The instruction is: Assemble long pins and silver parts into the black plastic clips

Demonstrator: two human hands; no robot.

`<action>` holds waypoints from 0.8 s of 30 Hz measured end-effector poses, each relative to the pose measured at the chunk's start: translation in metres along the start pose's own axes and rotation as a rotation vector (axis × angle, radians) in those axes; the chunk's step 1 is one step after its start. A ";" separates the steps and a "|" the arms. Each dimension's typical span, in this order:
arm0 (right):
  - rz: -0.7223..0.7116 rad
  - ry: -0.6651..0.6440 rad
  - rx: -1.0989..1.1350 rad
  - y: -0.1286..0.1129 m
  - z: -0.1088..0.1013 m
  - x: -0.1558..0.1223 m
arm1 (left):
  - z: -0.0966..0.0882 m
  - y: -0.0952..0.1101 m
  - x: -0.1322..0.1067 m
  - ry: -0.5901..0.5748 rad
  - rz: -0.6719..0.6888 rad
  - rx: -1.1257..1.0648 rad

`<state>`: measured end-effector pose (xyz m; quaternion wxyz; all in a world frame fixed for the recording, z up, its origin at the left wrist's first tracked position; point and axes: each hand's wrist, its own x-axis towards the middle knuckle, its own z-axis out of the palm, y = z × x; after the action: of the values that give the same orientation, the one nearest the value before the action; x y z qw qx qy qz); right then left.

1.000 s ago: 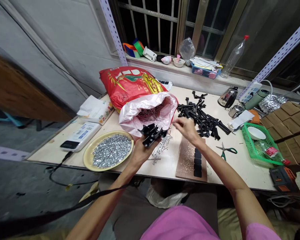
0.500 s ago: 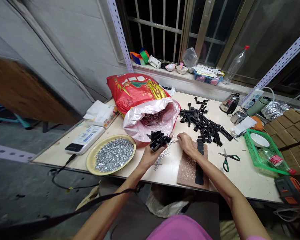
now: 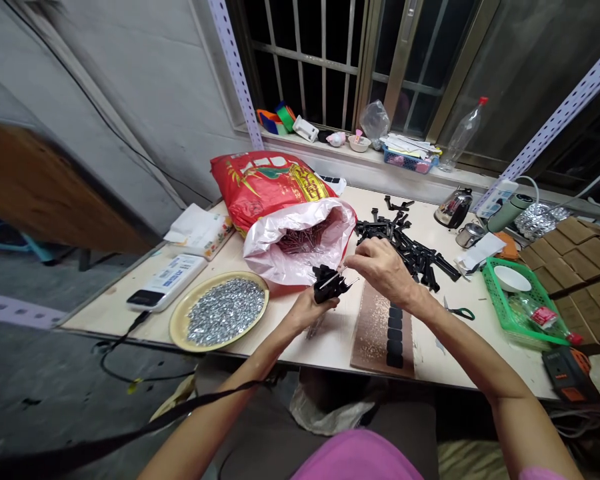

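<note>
My left hand (image 3: 307,310) is closed round a bunch of black plastic clips (image 3: 329,283), held just above the table edge. My right hand (image 3: 380,267) pinches a thin metal nail (image 3: 336,276) and holds it against the clips. Loose nails (image 3: 316,325) lie on the table under my left hand. A pile of black plastic parts (image 3: 405,243) sits behind my right hand. A brown board with black pads (image 3: 383,327) lies under my right wrist.
A red sack with a white liner (image 3: 290,220) full of nails lies open at the back. A yellow plate of small metal pieces (image 3: 220,311), a scale (image 3: 167,280), scissors (image 3: 457,311), a green basket (image 3: 523,293) and a kettle (image 3: 453,207) stand around.
My right hand went down to the loose nails on the table, then lifted with one nail to the clips in my left hand. The view shifted slightly.
</note>
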<state>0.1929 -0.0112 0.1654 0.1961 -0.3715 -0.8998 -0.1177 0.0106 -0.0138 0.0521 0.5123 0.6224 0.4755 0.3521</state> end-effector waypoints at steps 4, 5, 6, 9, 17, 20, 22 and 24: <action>-0.080 -0.072 0.053 -0.003 0.001 0.005 | 0.000 0.006 0.000 0.002 0.001 0.005; -0.088 -0.087 0.094 -0.004 0.002 0.006 | 0.001 0.007 0.000 0.007 -0.001 -0.001; -0.086 -0.091 0.149 -0.004 0.002 0.006 | 0.001 0.008 0.000 0.011 -0.007 -0.016; 0.021 -0.017 0.363 0.001 0.006 0.004 | 0.001 0.011 -0.001 -0.019 -0.064 -0.166; 0.569 -0.240 1.076 0.008 0.040 -0.028 | -0.007 0.024 -0.001 -0.193 -0.178 -0.624; 0.561 -0.308 1.372 -0.006 0.051 -0.027 | -0.004 0.025 0.001 -0.236 -0.133 -0.561; 0.590 -0.269 1.454 -0.015 0.056 -0.023 | -0.002 0.024 0.002 -0.224 -0.093 -0.508; 0.618 -0.223 1.488 -0.020 0.060 -0.018 | -0.002 0.023 0.003 -0.209 -0.068 -0.476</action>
<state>0.1743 -0.0144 0.1026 0.3244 -0.3851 -0.6136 0.6083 0.0156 -0.0107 0.0750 0.7021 0.5013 0.3443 0.3705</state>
